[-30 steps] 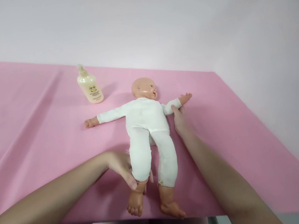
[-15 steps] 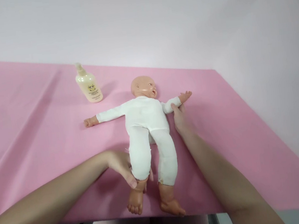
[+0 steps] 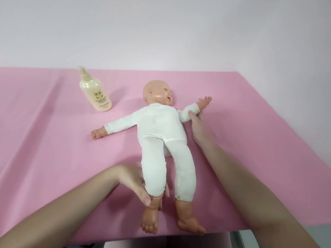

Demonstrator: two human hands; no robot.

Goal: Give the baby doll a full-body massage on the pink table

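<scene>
A baby doll with a white cloth body lies on its back, its head away from me and turned to the right. My left hand is closed round the lower leg at the left, thumb above the ankle and fingertips showing on the far side of it. Around the doll's forearm at the right, my right hand is closed, with the thumb on the white sleeve and the other fingers mostly hidden beneath. The doll's other arm stretches out to the left, and its other leg lies untouched.
A pale yellow pump bottle stands beyond the doll's outstretched left-side arm. Pink cloth with a long crease at the left covers the table. A white wall rises behind, and my legs show below the near edge.
The whole view has shifted slightly, so everything sits a little higher in the picture. Both hands keep their hold on the doll.
</scene>
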